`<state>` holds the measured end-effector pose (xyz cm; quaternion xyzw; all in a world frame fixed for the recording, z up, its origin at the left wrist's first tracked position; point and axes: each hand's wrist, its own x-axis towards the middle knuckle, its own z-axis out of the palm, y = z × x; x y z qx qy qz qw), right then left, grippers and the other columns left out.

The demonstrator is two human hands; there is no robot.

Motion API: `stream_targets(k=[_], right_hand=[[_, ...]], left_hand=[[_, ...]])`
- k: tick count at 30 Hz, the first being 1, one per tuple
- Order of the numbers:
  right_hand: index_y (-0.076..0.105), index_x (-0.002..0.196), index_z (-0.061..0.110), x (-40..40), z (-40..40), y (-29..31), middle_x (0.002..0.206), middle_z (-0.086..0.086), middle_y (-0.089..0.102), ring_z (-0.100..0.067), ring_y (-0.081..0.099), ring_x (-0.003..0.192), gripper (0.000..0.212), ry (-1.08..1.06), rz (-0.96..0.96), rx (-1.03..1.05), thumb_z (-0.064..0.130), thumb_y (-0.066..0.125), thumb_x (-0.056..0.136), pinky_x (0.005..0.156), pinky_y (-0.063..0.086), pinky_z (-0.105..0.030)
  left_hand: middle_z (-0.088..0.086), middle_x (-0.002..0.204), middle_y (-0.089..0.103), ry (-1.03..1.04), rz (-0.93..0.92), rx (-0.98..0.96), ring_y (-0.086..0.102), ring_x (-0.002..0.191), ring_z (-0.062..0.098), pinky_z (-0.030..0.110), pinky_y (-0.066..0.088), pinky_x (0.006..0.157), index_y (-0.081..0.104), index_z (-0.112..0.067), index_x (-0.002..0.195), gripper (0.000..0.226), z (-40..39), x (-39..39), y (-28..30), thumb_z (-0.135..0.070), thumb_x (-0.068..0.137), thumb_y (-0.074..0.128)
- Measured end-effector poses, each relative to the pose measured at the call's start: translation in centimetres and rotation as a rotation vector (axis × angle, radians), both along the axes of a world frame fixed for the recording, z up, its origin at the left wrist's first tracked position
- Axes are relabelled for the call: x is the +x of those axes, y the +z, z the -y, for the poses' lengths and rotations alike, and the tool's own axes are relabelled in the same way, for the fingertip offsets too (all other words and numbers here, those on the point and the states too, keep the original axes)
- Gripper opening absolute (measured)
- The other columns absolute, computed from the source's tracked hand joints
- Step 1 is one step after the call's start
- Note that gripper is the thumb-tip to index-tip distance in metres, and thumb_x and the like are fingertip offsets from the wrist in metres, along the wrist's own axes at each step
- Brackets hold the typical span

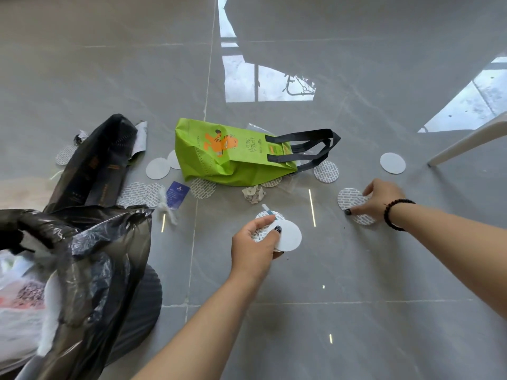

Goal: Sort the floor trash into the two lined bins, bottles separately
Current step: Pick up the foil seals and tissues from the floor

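head view, grey polished floor tiles (301, 311). item: green tote bag (233, 154), lying on its side, black handles toward the right, printed with an orange cartoon tiger and pale lettering too small to read. item: round seal discs, some plain white, some covered in fine printed text that cannot be read; scattered around the tote, one plain disc (392, 163) alone at far right near a pale chair leg (466, 141). item: small blue card (177, 197) with white print, illegible, beside a white fluffy scrap (166, 207). item: crumpled paper ball (253, 193) just below the tote. item: long black package (96, 165) with faint orange marks, leaning at left. item: black-lined bin (90, 270) at lower left, liner rim crumpled, white and red waste showing inside.

left hand (253, 249): fingers curled around a small stack of discs (285, 234), a plain white one on top, printed one behind. right hand (380, 200), beaded bracelet on the wrist: fingertips pressing and pinching a printed disc (349, 200) flat on the floor, another disc under the palm edge.

open floor: wide bare tile below and right of both hands; clutter is thick between tote and bin.
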<state>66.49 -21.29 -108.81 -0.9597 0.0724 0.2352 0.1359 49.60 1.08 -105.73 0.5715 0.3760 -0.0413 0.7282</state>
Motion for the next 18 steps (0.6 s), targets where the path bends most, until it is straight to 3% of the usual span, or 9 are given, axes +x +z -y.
stream_targets(k=[4,8,11,14,16,18], right_hand=[[0.052,0.097,0.017,-3.1,1.4,0.8,0.101,-0.012,0.055,-0.023,0.047,0.088,0.049,0.209,0.096,0.060,0.020,0.087,0.062,0.072,0.035,-0.029],[0.058,0.087,0.020,-5.7,-0.6,5.1,0.088,-0.003,0.058,-0.025,0.055,0.086,0.036,0.318,0.148,0.214,0.018,0.086,0.065,0.068,0.035,-0.027],[0.064,0.075,0.023,-6.8,-4.6,10.1,0.078,0.000,0.065,-0.021,0.060,0.073,0.016,0.315,0.259,0.444,0.016,0.079,0.074,0.056,0.042,-0.017],[0.068,0.076,0.028,-7.7,-8.9,14.2,0.073,0.014,0.065,-0.011,0.056,0.062,0.021,0.214,0.332,0.687,0.009,0.068,0.084,0.045,0.038,-0.007],[0.068,0.080,0.027,-8.1,-11.8,15.8,0.067,0.015,0.065,-0.010,0.052,0.056,0.027,0.119,0.306,0.838,0.003,0.058,0.089,0.042,0.039,-0.008],[0.067,0.083,0.022,-8.8,-14.8,17.1,0.063,0.013,0.067,-0.010,0.057,0.059,0.037,0.018,0.169,0.976,-0.009,0.048,0.087,0.044,0.046,-0.012]], left_hand=[[-0.005,0.102,0.063,-0.075,0.010,0.013,0.062,0.084,0.008,0.023,0.057,0.059,0.068,-0.015,0.104,0.022,0.9,-0.7,1.7,-0.002,0.087,0.062],[-0.002,0.113,0.060,-0.235,0.006,0.045,0.062,0.092,0.013,0.027,0.059,0.064,0.062,-0.021,0.113,0.028,2.5,-1.7,4.0,-0.010,0.087,0.062],[-0.004,0.126,0.052,-0.292,0.085,0.119,0.059,0.102,0.021,0.038,0.060,0.072,0.036,-0.043,0.138,0.061,2.3,-1.6,6.8,-0.018,0.087,0.058],[-0.001,0.137,0.047,-0.375,0.079,0.355,0.055,0.112,0.029,0.049,0.054,0.087,0.013,-0.050,0.143,0.074,-0.2,-2.6,10.0,-0.029,0.086,0.056],[-0.002,0.135,0.049,-0.466,0.058,0.458,0.059,0.107,0.030,0.048,0.055,0.085,0.018,-0.040,0.143,0.068,-2.7,-4.4,12.5,-0.032,0.088,0.057],[-0.004,0.126,0.054,-0.444,0.136,0.439,0.069,0.086,0.028,0.037,0.057,0.064,0.029,-0.034,0.135,0.054,-5.2,-6.8,15.4,-0.031,0.090,0.059]])
